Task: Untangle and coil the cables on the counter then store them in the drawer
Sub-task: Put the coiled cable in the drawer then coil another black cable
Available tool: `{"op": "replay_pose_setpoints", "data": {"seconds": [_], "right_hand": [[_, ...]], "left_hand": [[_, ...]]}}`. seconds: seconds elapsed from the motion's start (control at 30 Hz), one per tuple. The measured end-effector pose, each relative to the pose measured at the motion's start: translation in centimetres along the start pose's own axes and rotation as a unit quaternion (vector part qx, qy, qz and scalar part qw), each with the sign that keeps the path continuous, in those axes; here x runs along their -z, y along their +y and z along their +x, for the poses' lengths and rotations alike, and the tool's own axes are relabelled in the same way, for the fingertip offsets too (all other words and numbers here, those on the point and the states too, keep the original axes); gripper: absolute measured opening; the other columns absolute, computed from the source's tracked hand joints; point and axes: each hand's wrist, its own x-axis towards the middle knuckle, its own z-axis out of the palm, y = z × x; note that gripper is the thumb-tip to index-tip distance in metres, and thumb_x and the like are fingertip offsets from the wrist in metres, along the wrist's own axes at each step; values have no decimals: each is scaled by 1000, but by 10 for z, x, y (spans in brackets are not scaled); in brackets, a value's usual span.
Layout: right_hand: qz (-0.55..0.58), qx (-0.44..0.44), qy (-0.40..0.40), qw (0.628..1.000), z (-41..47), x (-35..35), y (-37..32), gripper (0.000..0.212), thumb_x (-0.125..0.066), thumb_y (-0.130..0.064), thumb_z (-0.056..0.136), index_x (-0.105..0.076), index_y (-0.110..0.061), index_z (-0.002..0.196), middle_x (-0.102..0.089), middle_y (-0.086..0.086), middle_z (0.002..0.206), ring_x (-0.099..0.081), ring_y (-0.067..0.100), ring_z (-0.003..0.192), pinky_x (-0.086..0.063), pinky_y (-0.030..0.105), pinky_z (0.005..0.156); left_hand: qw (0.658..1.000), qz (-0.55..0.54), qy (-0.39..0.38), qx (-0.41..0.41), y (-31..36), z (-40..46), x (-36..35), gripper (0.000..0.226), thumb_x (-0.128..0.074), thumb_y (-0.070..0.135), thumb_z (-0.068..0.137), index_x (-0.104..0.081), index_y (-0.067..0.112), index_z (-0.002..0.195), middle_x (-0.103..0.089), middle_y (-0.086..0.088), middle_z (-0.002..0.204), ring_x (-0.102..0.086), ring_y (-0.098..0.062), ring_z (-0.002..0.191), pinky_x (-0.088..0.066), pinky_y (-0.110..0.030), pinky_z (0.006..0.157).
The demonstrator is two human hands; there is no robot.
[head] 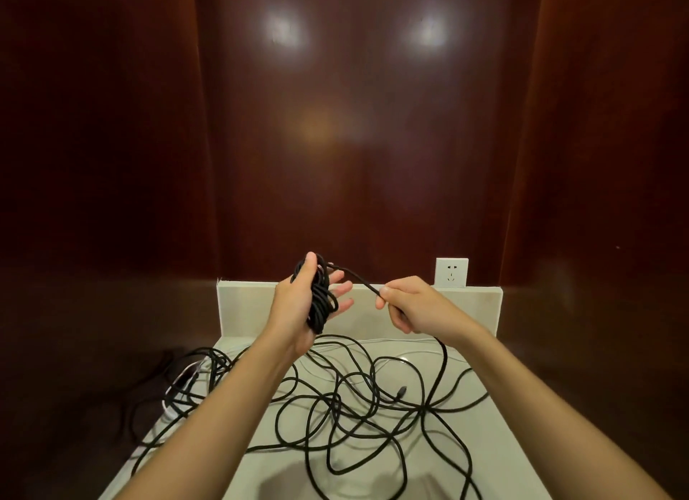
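the left hand [298,305] held a coil of black cable [319,302] wound round its palm, thumb pressed on top, fingers spread behind. the right hand [406,307] pinched the same cable's taut strand [358,278] just beside the coil. the rest lay in loose tangled loops [365,406] on the white bench [503,443], with a white cable [402,358] among them, below a wall socket [452,273].

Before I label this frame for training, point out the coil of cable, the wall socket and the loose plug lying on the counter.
coil of cable [319,301], head view, middle of the wound loops.
wall socket [452,273], head view, centre of faceplate.
loose plug [402,391], head view, connector tip.
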Motion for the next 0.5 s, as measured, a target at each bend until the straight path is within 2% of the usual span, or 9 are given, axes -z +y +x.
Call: {"op": "replay_pose_setpoints", "data": {"seconds": [0.07, 0.13, 0.2, 0.27, 0.33, 0.4, 0.5], "right_hand": [[0, -10, -14, 1000, 0, -5, -1, 35, -37, -18, 106, -61, -8, 83, -48, 0, 40, -31, 8, 36, -28, 19, 42], [11, -11, -27, 1000, 1, -9, -2, 38, -39, -24, 106, -60, -9, 79, -46, 1, 40, -29, 11, 36, -26, 20, 40], [29, -8, -35, 999, 0, -10, -1, 40, -43, -28, 105, -61, -9, 76, -43, 2, 41, -26, 12, 37, -27, 22, 42], [36, -10, -51, 998, -3, -8, 1, 37, -50, -29, 103, -66, -10, 75, -41, 0, 43, -26, 11, 40, -36, 27, 54], [25, -23, -75, 997, -7, -5, 4, 28, -58, -26, 99, -71, -10, 79, -44, -3, 47, -30, 10, 43, -38, 32, 62], [6, -37, -86, 996, -11, -1, 8, 18, -65, -21, 94, -72, -6, 86, -53, -2, 53, -40, 10, 46, -38, 27, 55], [-3, -35, -88, 996, -15, 8, 14, 9, -67, -11, 92, -74, -7, 94, -58, 0, 59, -49, 9, 51, -42, 23, 56]], "left_hand": [[998, -66, -1, 9, -1, 0, -4, 42, -43, 44, 105, -59, 8, 121, -69, -19, 121, -74, -28, 100, -58, -49, 88], [985, -173, -13, 27, 2, -1, -8, 46, -38, 47, 106, -59, 9, 122, -69, -14, 118, -71, -26, 101, -52, -51, 97], [958, -284, -11, 31, 7, 2, -8, 46, -39, 48, 105, -61, 7, 108, -71, -10, 96, -73, -24, 85, -57, -47, 88], [940, -340, 6, 23, 13, 7, -3, 43, -43, 48, 104, -58, 10, 92, -61, -3, 71, -63, -16, 58, -59, -31, 63], [951, -308, 42, -2, 20, 11, 2, 41, -45, 48, 104, -55, 12, 88, -53, 0, 66, -50, -11, 49, -49, -22, 48], [972, -202, 104, -65, 23, 15, 7, 38, -50, 45, 103, -57, 12, 88, -54, -2, 68, -49, -13, 50, -46, -23, 46], [966, -28, 195, -169, 28, 18, 15, 34, -57, 41, 101, -60, 11, 86, -58, -2, 68, -54, -13, 53, -47, -26, 47]]}}
